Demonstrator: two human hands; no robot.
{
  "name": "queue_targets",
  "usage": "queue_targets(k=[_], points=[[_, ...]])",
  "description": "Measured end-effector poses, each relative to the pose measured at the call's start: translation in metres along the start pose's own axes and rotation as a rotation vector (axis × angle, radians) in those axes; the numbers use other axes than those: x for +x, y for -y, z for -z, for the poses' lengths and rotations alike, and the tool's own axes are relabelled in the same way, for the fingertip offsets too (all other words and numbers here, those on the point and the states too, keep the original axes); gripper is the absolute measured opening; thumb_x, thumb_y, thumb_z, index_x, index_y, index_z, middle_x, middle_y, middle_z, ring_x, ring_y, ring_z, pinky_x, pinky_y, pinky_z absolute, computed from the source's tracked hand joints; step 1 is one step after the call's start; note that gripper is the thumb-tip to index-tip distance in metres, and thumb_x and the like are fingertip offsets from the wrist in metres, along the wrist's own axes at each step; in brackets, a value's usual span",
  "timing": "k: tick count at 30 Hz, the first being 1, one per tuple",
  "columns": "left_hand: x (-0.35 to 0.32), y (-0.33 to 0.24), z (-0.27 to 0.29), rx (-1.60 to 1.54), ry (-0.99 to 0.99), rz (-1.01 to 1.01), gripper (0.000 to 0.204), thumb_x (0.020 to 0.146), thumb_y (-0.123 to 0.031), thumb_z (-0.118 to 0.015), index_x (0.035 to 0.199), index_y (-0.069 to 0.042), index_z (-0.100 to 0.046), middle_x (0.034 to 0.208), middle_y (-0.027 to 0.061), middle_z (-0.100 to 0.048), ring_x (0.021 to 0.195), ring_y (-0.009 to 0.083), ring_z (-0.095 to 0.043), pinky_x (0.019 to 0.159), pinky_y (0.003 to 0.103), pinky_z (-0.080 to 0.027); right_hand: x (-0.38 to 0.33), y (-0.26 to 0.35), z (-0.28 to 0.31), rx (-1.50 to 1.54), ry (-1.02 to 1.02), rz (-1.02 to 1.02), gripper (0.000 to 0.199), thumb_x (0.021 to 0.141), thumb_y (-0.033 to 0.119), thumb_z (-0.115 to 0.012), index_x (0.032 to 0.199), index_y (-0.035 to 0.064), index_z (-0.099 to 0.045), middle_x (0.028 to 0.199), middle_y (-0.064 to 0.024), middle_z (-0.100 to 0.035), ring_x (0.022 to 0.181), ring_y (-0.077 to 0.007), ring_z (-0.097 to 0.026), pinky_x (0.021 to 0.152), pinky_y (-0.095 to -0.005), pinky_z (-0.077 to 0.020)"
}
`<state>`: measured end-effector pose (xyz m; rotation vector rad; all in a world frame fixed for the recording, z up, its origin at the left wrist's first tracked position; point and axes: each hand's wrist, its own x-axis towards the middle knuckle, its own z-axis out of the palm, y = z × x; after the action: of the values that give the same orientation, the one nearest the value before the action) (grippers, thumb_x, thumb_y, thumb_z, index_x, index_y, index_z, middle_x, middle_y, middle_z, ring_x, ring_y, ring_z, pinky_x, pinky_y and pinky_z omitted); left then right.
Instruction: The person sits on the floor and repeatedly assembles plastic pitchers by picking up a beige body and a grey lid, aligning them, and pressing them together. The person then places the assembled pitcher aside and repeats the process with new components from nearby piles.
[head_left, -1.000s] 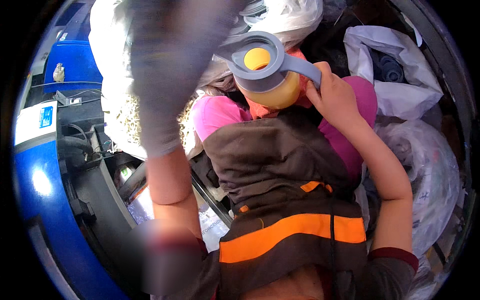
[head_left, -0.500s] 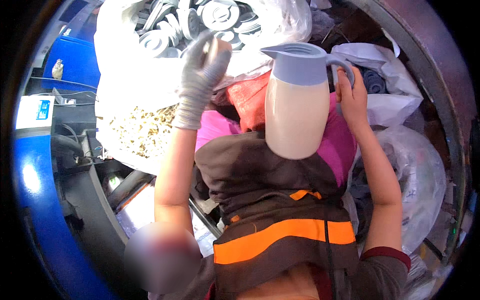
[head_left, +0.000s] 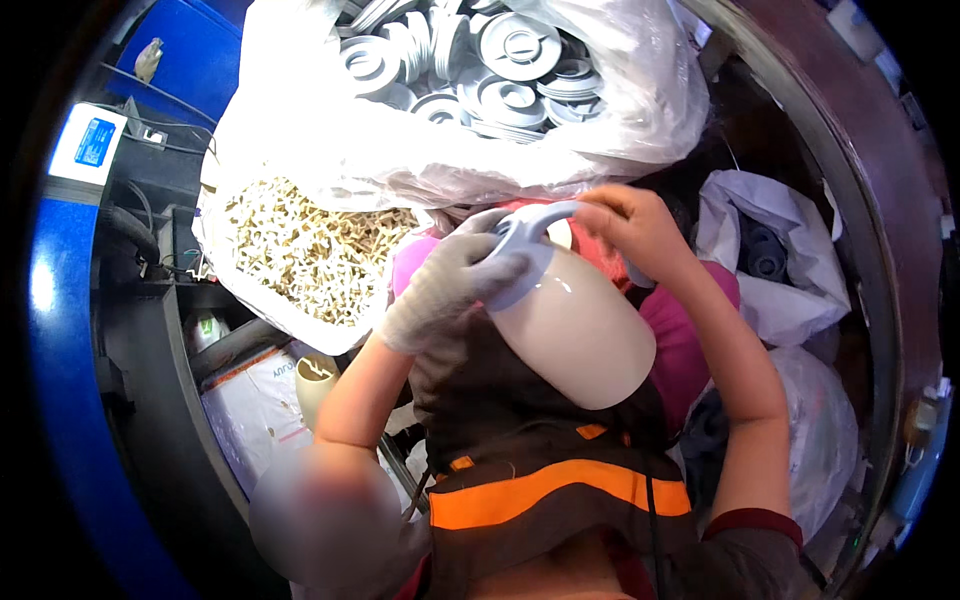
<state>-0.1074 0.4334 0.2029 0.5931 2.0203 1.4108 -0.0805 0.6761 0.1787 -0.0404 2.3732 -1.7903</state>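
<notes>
Tilted since before, cream jug (head_left: 580, 325): gloved left hand (head_left: 450, 285) fingers grip its lid, right hand (head_left: 630, 225) fingers pinch handle.

The cream jug (head_left: 578, 335) looks like smooth plastic with a soft sheen, one highlight streak near its shoulder; its grey-blue lid (head_left: 520, 250) is a matter plastic. The left hand (head_left: 445, 290) wears a knitted grey cloth glove, rough and speckled; the right hand (head_left: 630, 225) is bare. The brown apron (head_left: 520, 450) is matt woven cloth with a brighter orange band. The big clear bag (head_left: 450, 150) is thin, crinkled, glossy plastic film over grey moulded discs (head_left: 490, 60), probably plastic. The blue machine panel (head_left: 70, 380) is glossy, painted metal by its look.
</notes>
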Motion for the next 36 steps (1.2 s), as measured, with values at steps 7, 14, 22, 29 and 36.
queue_targets(k=[7, 14, 22, 29, 36], points=[[-0.028, 0.071, 0.011, -0.651, -0.340, 0.166, 0.060, 0.082, -0.041, -0.060, 0.122, 0.003, -0.053, 0.114, 0.0058, -0.057, 0.100, 0.0116, -0.052, 0.090, 0.026, -0.038, 0.169, -0.054, 0.000, -0.676, -0.281, 0.210, 0.024, 0.083, 0.026, -0.055, 0.093, 0.0081, -0.067, 0.083, -0.0151, -0.065, 0.080, -0.0311, -0.064, 0.071, -0.0387, -0.0491], [-0.022, 0.084, 0.017, -0.523, -0.369, 0.152, 0.064, 0.084, -0.045, -0.056, 0.128, 0.001, -0.048, 0.108, 0.0035, -0.058, 0.094, 0.0102, -0.052, 0.087, 0.025, -0.040, 0.204, -0.111, 0.024, -1.299, -0.196, 0.075, 0.027, 0.083, 0.029, -0.057, 0.091, 0.0045, -0.065, 0.093, -0.0167, -0.065, 0.090, -0.0321, -0.063, 0.077, -0.0437, -0.0497], [-0.015, 0.078, 0.012, -0.492, -0.321, 0.143, 0.066, 0.083, -0.047, -0.055, 0.128, 0.002, -0.047, 0.104, 0.0032, -0.058, 0.094, 0.0098, -0.051, 0.086, 0.024, -0.040, 0.225, -0.129, 0.039, -1.251, -0.338, -0.132, 0.021, 0.085, 0.015, -0.051, 0.091, 0.0003, -0.065, 0.099, -0.0185, -0.064, 0.093, -0.0338, -0.062, 0.078, -0.0430, -0.0510], [-0.022, 0.086, 0.015, -0.545, -0.370, 0.119, 0.063, 0.084, -0.042, -0.056, 0.126, 0.003, -0.048, 0.109, 0.0065, -0.059, 0.097, 0.0127, -0.053, 0.089, 0.026, -0.040, 0.217, -0.124, 0.032, -1.288, -0.251, -0.017, 0.020, 0.081, 0.007, -0.049, 0.090, -0.0021, -0.065, 0.095, -0.0216, -0.064, 0.087, -0.0354, -0.064, 0.072, -0.0430, -0.0526], [-0.043, 0.085, 0.057, -1.046, -0.756, -0.064, 0.055, 0.091, -0.043, -0.046, 0.119, 0.003, -0.053, 0.113, 0.0173, -0.060, 0.104, 0.0266, -0.058, 0.094, 0.039, -0.044, 0.248, -0.105, 0.045, -1.027, -0.159, 0.119, 0.018, 0.080, 0.011, -0.052, 0.071, 0.0011, -0.064, 0.070, -0.0168, -0.064, 0.065, -0.0293, -0.062, 0.063, -0.0386, -0.0495]])
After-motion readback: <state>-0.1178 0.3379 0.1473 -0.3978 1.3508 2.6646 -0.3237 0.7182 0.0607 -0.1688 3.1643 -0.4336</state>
